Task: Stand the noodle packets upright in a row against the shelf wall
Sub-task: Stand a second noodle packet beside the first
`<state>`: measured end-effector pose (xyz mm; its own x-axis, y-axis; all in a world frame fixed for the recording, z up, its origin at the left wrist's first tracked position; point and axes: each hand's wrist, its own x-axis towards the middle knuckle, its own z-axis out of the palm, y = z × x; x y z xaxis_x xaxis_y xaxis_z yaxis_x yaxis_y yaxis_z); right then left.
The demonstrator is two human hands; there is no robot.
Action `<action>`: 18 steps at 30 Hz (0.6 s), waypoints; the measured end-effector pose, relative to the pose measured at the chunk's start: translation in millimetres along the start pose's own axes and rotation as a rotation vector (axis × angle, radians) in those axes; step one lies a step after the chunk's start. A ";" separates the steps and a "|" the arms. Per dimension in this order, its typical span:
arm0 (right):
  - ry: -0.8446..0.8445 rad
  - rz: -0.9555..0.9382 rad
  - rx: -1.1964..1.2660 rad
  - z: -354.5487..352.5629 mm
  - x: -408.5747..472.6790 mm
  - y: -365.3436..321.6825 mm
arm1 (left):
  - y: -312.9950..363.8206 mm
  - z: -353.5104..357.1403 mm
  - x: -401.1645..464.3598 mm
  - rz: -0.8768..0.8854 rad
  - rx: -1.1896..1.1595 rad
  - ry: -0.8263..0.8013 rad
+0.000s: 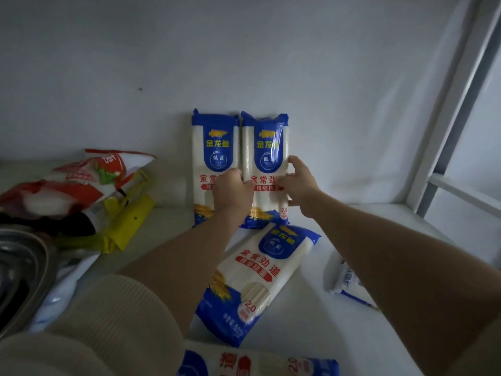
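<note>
Against the white shelf wall (325, 104): two blue-and-white plastic noodle packets upright, first (214, 147) free, second (267, 142) clasped by left hand (233, 191) and right hand (299, 185); third identical packet (260, 278) and fourth (260, 363) flat, pending.

Two blue-and-white noodle packets (215, 164) (267, 158) stand upright mid-frame against the shelf wall (271, 63); a third packet (257, 280) lies flat below them.

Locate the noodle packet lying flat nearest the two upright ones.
In the head view, the flat noodle packet lies centre frame on the shelf, tilted, its top just below the right upright packet, between the person's two forearms.
</note>
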<state>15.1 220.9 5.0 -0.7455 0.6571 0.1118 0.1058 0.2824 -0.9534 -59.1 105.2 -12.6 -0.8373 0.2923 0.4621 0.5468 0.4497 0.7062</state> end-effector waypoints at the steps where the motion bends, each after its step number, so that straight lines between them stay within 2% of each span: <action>1: -0.004 0.009 -0.001 -0.5 -0.7 -1.0 | 0.1 -1.2 -0.5 0.008 0.000 -0.012; 7: 0.028 0.004 -0.061 4.7 -6.6 0.0 | -0.6 -3.4 -7.5 0.033 0.033 -0.031; 12: 0.158 -0.187 -0.224 -0.6 -20.9 -7.1 | 12.6 -14.8 -16.6 0.112 0.064 0.074; 18: 0.131 -0.300 -0.409 -18.4 -68.5 -29.1 | 35.3 -46.2 -51.0 0.110 0.041 -0.010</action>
<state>75.2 180.6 30.2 -0.6965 0.5800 0.4225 0.1683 0.7043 -0.6896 2.9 67.2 13.5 -0.7722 0.3503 0.5301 0.6351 0.4483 0.6290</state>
